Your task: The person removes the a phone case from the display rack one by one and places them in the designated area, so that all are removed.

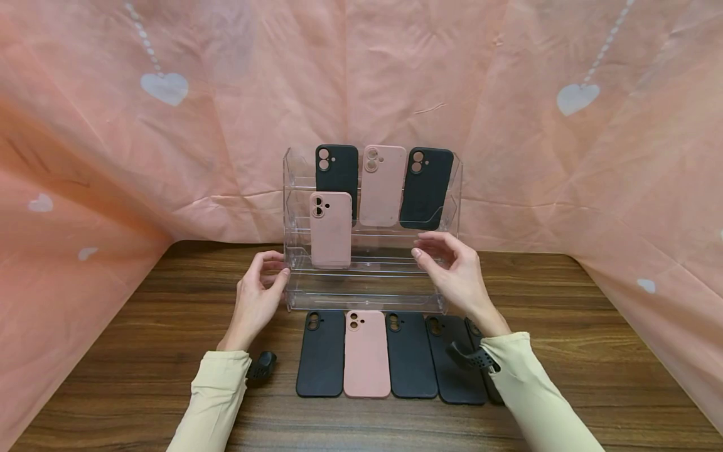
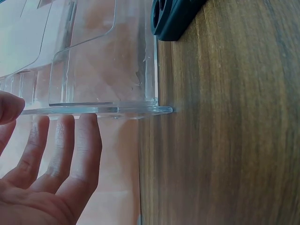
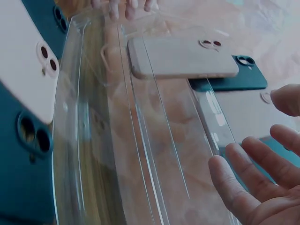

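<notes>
A clear tiered acrylic stand [image 1: 367, 301] stands on the table. At its left side is my left hand [image 1: 261, 292]; in the left wrist view the fingertips touch the outer face of the side panel [image 2: 93, 110], with the thumb near its edge. My right hand [image 1: 454, 270] hovers before the stand's right part, fingers loosely bent, holding nothing. Just above it leans a black phone case [image 1: 427, 188] on the upper tier, beside a pink phone case [image 1: 382, 185] and another black case [image 1: 337, 166]. A second pink case [image 1: 331, 231] occupies the tier below, at the left.
Several phone cases lie in a row before the stand, among them a black one [image 1: 320, 355], a pink one [image 1: 367, 355] and another black one [image 1: 412, 358]. My right forearm partly covers the row's right end. A pink curtain [image 1: 226, 125] hangs behind the wooden table [image 1: 141, 351].
</notes>
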A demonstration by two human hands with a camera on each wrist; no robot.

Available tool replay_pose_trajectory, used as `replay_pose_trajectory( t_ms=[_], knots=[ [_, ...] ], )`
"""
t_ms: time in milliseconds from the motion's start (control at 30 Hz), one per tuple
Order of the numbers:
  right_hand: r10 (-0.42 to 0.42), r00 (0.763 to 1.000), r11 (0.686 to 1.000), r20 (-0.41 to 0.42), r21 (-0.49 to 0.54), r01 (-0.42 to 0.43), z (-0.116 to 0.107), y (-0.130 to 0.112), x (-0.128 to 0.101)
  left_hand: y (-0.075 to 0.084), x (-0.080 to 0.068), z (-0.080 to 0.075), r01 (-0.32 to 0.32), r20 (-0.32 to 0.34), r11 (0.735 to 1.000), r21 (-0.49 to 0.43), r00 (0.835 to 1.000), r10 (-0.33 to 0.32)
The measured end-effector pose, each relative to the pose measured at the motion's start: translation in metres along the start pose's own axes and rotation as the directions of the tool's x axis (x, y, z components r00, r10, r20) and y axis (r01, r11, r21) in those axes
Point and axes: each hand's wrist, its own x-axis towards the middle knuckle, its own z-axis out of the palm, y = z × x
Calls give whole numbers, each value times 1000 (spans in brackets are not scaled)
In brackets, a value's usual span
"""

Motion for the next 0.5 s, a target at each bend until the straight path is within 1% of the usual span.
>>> replay_pose_trajectory(
  t_ms=[100,333,500],
  knots=[
    [13,1000,999,16,41,-14,11,-2,6,0,0,0,3,-3,1000,4,1000,-3],
    [4,999,997,34,72,-7,34,-1,22,1,0,-1,5,-4,1000,3,1000,-5],
    [15,999,995,40,96,-19,47,3,31,1,0,-1,5,0,1000,1,1000,-5]
  ],
)
